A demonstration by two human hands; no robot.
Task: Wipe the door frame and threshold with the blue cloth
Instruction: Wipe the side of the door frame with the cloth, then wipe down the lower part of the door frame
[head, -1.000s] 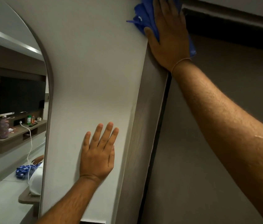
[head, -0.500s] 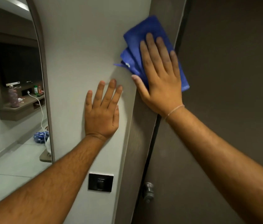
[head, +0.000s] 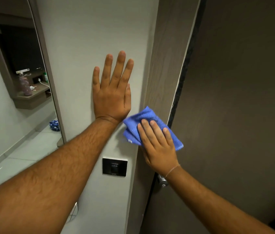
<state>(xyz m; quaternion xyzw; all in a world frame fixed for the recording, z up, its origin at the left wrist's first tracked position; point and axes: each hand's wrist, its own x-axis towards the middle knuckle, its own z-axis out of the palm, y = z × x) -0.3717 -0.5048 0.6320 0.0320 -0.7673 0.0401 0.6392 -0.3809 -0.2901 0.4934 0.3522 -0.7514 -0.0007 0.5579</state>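
A folded blue cloth [head: 143,120] is pressed flat against the brown wood door frame [head: 167,56], at about mid height. My right hand [head: 158,146] lies on top of the cloth with fingers together, holding it to the frame. My left hand [head: 112,92] is spread flat on the white wall [head: 91,31] just left of the frame, holding nothing. The dark door [head: 243,98] stands to the right of the frame, and the threshold is out of view.
A black wall switch [head: 114,167] sits below my left wrist. A metal door handle [head: 162,180] shows under my right wrist. On the left, a tall arched mirror [head: 15,98] reflects a shelf with a bottle and a tiled floor.
My right hand has slid the blue cloth down the door frame from its top corner to mid height. My left hand has stayed flat on the wall.
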